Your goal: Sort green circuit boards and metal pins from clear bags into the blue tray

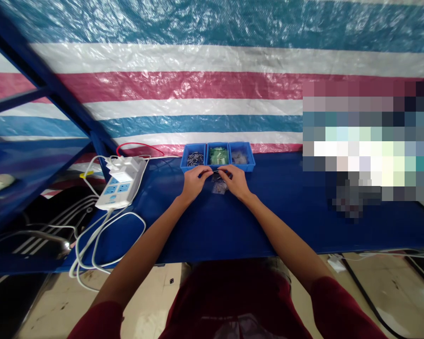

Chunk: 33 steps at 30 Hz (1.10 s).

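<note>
My left hand (195, 182) and my right hand (236, 181) meet just in front of the blue bins, fingertips pinched close together. Between them runs a thin pale strip, too small to name, with both hands closed on its ends. Under the fingers, small clear plastic bags (219, 187) lie on the blue table, with tiny pieces that I cannot make out. Behind the hands stand three joined blue bins: the left bin (183, 159) has loose dark and silvery pieces, the middle one holds green packets (219, 154), the right one clear plastic bags (239, 157).
On the left is a white power strip (113, 200) with plugged-in adapters (122, 167) and looping white cables (95, 245). A blue metal frame (70, 103) rises beside it. A striped plastic sheet (198, 87) hangs behind the table (212, 235). The right side is blurred out by pixel blocks.
</note>
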Tool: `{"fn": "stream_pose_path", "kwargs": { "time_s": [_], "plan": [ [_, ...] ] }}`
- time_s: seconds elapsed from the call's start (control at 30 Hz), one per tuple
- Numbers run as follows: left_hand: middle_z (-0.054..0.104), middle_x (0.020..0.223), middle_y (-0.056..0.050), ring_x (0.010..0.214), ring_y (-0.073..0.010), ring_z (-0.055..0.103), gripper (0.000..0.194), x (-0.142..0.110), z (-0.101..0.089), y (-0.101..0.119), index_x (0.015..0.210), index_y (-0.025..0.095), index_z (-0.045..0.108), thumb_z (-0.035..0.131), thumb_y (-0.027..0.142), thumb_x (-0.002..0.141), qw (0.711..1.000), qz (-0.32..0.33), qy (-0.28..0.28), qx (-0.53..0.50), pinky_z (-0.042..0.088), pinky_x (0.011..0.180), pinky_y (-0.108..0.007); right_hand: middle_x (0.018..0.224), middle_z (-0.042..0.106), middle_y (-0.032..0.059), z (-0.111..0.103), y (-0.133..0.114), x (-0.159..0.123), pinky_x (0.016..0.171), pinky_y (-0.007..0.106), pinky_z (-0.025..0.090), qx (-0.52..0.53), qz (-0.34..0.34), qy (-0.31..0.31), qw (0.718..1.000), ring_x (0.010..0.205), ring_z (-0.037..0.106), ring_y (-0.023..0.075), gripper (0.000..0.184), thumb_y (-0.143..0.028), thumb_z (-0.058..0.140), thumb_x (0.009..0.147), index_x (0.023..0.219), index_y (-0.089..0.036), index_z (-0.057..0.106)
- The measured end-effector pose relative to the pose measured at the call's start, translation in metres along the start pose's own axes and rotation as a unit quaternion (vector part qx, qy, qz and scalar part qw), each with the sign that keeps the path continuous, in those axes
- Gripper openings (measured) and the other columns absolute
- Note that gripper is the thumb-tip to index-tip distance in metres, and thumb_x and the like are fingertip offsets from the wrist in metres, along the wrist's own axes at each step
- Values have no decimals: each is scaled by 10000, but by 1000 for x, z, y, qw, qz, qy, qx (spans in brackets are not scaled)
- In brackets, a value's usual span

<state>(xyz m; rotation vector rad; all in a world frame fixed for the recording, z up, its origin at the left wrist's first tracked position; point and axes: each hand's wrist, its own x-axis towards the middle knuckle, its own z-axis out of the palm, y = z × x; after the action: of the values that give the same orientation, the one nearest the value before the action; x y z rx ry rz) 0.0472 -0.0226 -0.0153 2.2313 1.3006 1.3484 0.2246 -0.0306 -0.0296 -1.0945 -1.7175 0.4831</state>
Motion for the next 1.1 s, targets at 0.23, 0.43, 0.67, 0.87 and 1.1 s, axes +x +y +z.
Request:
{"fn": "stream_pose_path", "kwargs": {
  "time_s": [0.23,0.43,0.67,0.87,1.1],
  "plan": [
    [743,849,-40,762,-172,677,320,0,-1,-1,847,192,704,522,436,945,1000,24,9,11,531,795,-302,883,707,49,-1,-5,-1,689,311,503,14,-4,-5,1000,681,602,172,275,-413,521,920,923,-226,722],
    [743,858,-47,781,-178,682,328,0,-1,-1,858,191,708,515,439,951,999,34,3,8,531,802,-311,860,703,52,-1,-5,-1,708,315,496,9,-11,0,1000,695,606,180,309,-438,496,935,873,-231,716],
    [743,854,-45,778,-176,684,311,0,-2,0,856,190,709,532,430,945,999,38,1,-3,536,796,-306,889,704,51,-1,-6,-1,678,312,503,18,-1,5,1000,662,592,173,258,-408,524,914,914,-232,712],
    [747,873,-52,784,-175,687,301,0,-4,3,875,185,717,553,430,935,999,38,-1,-22,543,796,-305,863,694,46,-2,-7,-1,696,299,490,23,-22,11,999,690,598,170,254,-384,516,930,872,-226,707],
    [746,849,-44,744,-165,682,282,1,-2,0,868,183,720,598,434,910,998,39,8,-46,543,765,-288,810,682,50,-3,-9,0,664,276,475,20,-15,19,1000,664,584,155,298,-401,510,934,813,-193,684]
  ]
}}
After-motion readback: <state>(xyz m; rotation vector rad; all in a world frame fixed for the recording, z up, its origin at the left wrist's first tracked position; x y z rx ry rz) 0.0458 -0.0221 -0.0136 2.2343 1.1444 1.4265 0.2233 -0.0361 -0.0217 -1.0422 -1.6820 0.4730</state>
